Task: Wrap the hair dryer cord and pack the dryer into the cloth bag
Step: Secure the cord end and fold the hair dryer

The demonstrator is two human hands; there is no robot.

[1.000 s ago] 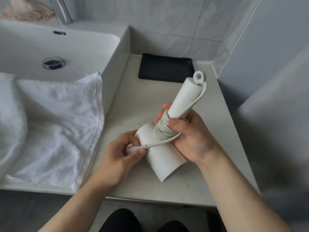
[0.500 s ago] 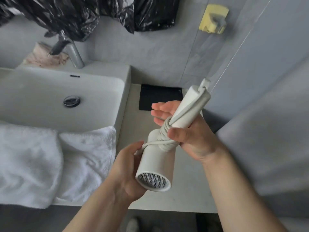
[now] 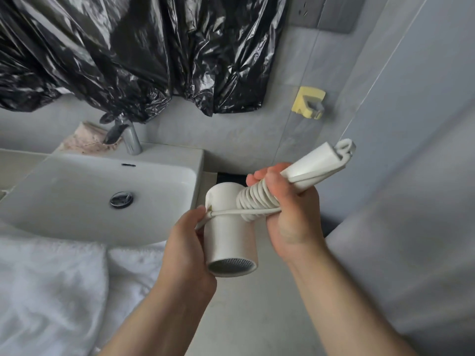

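A white hair dryer (image 3: 231, 240) is held in the air over the counter, its mesh end facing me and its handle pointing up to the right. The white cord (image 3: 257, 199) lies in tight coils around the base of the handle. My right hand (image 3: 288, 217) grips the handle over the coils. My left hand (image 3: 185, 242) cups the barrel's left side and pinches the cord's free end. A flat black cloth bag (image 3: 228, 177) lies on the counter against the wall, mostly hidden behind the dryer.
A white sink (image 3: 84, 196) with a chrome tap (image 3: 131, 140) is on the left. White towels (image 3: 59, 291) drape over its front. Black plastic sheeting (image 3: 128, 52) hangs above. A yellow wall hook (image 3: 308, 102) sits on the tiles. A wall closes the right side.
The view has tilted up, showing the black sheeting and hook. The dryer has risen and its barrel has turned mesh end toward me. My left hand has shifted along the barrel with the cord end.
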